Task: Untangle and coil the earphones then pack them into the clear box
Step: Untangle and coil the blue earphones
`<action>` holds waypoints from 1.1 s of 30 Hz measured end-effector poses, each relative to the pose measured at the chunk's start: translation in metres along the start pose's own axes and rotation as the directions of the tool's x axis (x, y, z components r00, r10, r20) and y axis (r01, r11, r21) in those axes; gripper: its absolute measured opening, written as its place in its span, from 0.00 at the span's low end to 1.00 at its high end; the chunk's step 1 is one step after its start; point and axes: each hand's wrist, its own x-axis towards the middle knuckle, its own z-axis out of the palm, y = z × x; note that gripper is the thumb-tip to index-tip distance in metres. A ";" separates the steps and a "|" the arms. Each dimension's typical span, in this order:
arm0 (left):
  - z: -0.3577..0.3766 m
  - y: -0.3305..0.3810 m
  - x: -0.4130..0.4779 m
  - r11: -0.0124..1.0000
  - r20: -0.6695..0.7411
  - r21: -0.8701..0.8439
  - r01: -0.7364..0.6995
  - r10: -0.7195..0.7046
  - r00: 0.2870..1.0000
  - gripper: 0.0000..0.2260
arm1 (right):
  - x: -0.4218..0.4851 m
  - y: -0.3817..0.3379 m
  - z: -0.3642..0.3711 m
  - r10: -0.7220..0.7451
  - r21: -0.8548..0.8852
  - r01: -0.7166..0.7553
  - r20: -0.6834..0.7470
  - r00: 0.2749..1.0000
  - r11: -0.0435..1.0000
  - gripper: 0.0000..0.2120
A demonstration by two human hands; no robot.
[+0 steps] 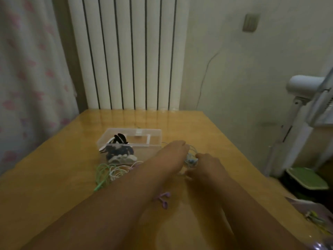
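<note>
Two bare forearms of ours are stretching out across the yellow bench, and nearest to us a purple pair of earbuds is lying loose between them. Further out we are working a pale blue earphone set. Our right hand is curling its fingers round the bunched part. Our left hand is bending its fingers down over the thin loops arching out beside it, apparently pinching them, though blur is hiding the fingertips. To the left of our left forearm a green and white cable tangle is sprawling on the bench, not yet sorted. Beyond it the clear box is standing, with a dark blue, black and white bundle seeming to sit in its near left corner and the rest of it looking free. We are judging these cords to be very light, limp and springy, so a coil is likely going to loosen as soon as our grip is easing. Taking hold across the whole bunch of loops, not by a bud or the plug, is looking safest, since the joints there are probably fragile. Behind the bench a white radiator is rising, with a curtain to its left.
</note>
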 end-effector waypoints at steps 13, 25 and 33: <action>0.012 -0.001 0.049 0.984 0.296 0.171 0.057 -0.106 0.949 0.28 | 0.021 0.000 0.010 0.060 0.077 -0.059 -0.008 0.998 0.995 0.34; 0.025 -0.004 0.046 0.990 0.224 -0.045 0.131 -0.118 0.967 0.12 | 0.020 -0.001 0.008 -0.024 -0.056 0.019 -0.077 0.997 0.998 0.10; 0.011 0.001 0.042 0.975 0.012 -0.199 0.100 -0.100 0.995 0.11 | 0.015 0.005 0.002 0.143 0.444 -0.035 -0.212 0.967 0.895 0.05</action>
